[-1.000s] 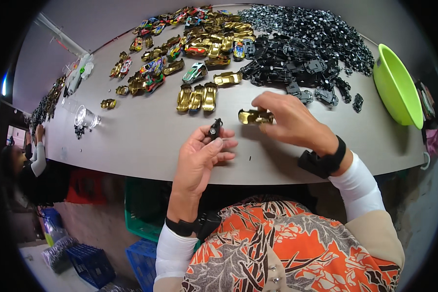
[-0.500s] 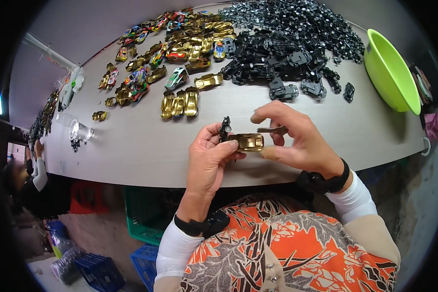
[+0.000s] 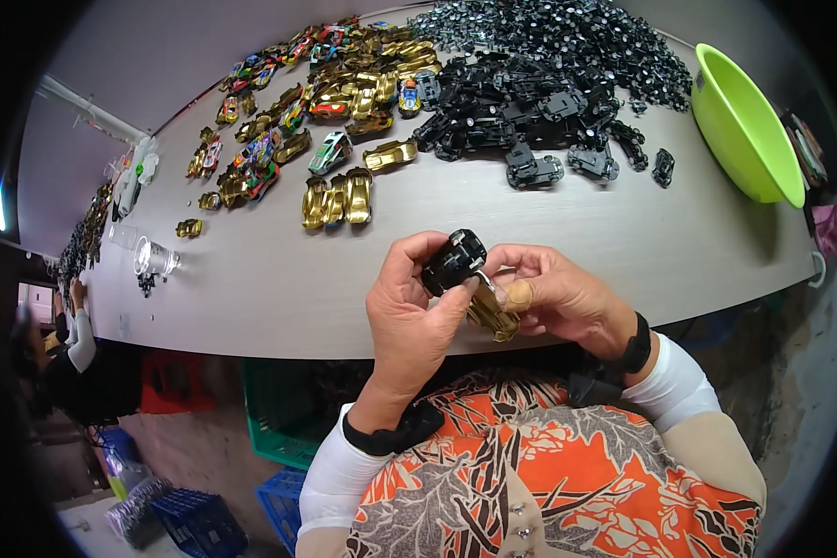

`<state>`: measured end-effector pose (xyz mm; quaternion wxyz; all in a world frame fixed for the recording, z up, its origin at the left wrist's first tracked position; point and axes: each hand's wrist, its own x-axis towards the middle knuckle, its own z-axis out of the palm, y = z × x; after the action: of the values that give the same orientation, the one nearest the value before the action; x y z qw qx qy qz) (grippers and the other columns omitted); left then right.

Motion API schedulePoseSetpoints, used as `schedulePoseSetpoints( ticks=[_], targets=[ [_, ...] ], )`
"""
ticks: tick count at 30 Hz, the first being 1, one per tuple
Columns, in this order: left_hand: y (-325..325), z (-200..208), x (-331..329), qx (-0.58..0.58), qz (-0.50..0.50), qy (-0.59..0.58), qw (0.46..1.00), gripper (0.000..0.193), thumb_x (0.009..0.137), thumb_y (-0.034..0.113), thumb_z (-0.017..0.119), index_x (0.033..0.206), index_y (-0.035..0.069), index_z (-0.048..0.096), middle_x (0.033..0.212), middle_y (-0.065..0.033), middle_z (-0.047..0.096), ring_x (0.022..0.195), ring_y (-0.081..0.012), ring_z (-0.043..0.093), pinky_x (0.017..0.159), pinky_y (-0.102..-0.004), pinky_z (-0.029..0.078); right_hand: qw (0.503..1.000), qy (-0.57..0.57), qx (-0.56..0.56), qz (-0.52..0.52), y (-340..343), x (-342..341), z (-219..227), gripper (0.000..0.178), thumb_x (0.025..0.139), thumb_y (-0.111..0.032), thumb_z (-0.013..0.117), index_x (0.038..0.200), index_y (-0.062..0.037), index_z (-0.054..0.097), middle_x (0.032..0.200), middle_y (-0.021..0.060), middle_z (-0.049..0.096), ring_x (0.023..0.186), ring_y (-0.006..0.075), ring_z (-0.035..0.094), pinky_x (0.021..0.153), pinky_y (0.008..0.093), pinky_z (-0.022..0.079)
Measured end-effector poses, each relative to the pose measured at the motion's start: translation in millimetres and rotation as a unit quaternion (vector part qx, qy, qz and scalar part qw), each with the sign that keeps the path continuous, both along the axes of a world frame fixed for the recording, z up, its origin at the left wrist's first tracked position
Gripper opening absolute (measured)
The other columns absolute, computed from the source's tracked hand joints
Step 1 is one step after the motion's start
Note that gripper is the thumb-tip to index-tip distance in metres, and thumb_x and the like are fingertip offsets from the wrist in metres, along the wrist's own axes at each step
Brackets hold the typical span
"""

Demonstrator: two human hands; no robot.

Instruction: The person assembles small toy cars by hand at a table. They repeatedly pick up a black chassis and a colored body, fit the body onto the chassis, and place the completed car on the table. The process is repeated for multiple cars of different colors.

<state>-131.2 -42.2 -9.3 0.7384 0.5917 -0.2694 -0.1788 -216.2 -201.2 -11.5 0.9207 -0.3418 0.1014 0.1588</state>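
Observation:
Just above the table's near edge, my left hand (image 3: 414,302) is closed around a black toy car chassis (image 3: 454,260), tilted with its wheels showing. Below it hangs a shiny gold toy car body (image 3: 493,318), pinched by my right hand (image 3: 567,293), whose thumb has a tan wrapping. Both hands meet here, and the left thumb lies where the two parts come together. A small pale edge shows between the thumbs, too little to name. Whether the chassis touches the body I cannot tell.
Gold and coloured car bodies (image 3: 349,88) are heaped at the back left, with three gold bodies (image 3: 337,199) lined up nearer. Black chassis (image 3: 521,107) pile up behind my hands. A green basin (image 3: 744,130) stands right, a clear cup (image 3: 155,256) left. Another person (image 3: 79,339) works far left.
The gold body has swung from level to steeply tilted, and the chassis has turned beside it. My right hand has come in and closed on the body; the dark flat piece it held is no longer visible.

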Motion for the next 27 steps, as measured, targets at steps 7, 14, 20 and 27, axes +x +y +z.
schedulePoseSetpoints(
  ticks=[7, 14, 20, 27],
  targets=[
    [15, -8, 17, 0.032, -0.076, 0.216, 0.973, 0.028, 0.079, 0.002, 0.065, 0.107, -0.001, 0.061, 0.099, -0.0089, 0.062, 0.083, -0.0115, 0.058, 0.066, -0.0235, 0.050, 0.927, -0.053, -0.341, -0.149, 2, -7, 24, 0.022, 0.077, -0.005, 0.067, 0.097, -0.0013, 0.059, 0.076, -0.0028, 0.055, 0.063, 0.0007, 0.048, 0.055, 0.0153, 0.038],
    [14, -3, 8, 0.155, -0.119, -0.004, 0.981, 0.035, 0.072, 0.001, 0.072, 0.106, 0.000, 0.062, 0.096, -0.0040, 0.062, 0.080, -0.0086, 0.057, 0.070, -0.0199, 0.046, 0.825, -0.201, -0.471, -0.239, 2, -6, 20, 0.022, 0.077, -0.006, 0.066, 0.097, -0.0012, 0.058, 0.075, -0.0047, 0.054, 0.062, -0.0013, 0.044, 0.054, 0.0153, 0.036],
    [11, 5, 4, 0.040, -0.086, 0.161, 0.982, 0.036, 0.073, -0.002, 0.071, 0.107, -0.001, 0.059, 0.091, -0.0066, 0.063, 0.076, -0.0093, 0.060, 0.063, -0.0203, 0.050, 0.884, -0.145, -0.428, -0.119, 5, -11, 13, 0.022, 0.077, -0.005, 0.068, 0.096, -0.0007, 0.059, 0.090, -0.0012, 0.055, 0.069, 0.0021, 0.045, 0.060, 0.0172, 0.037],
    [12, 0, 3, -0.043, -0.118, 0.276, 0.953, 0.036, 0.071, -0.007, 0.068, 0.105, -0.002, 0.058, 0.090, -0.0075, 0.062, 0.076, -0.0121, 0.061, 0.060, -0.0226, 0.054, 0.900, -0.152, -0.388, -0.126, 16, -8, 3, 0.022, 0.079, -0.007, 0.066, 0.098, -0.0018, 0.058, 0.072, -0.0041, 0.053, 0.057, -0.0006, 0.044, 0.050, 0.0158, 0.035]
  ],
)
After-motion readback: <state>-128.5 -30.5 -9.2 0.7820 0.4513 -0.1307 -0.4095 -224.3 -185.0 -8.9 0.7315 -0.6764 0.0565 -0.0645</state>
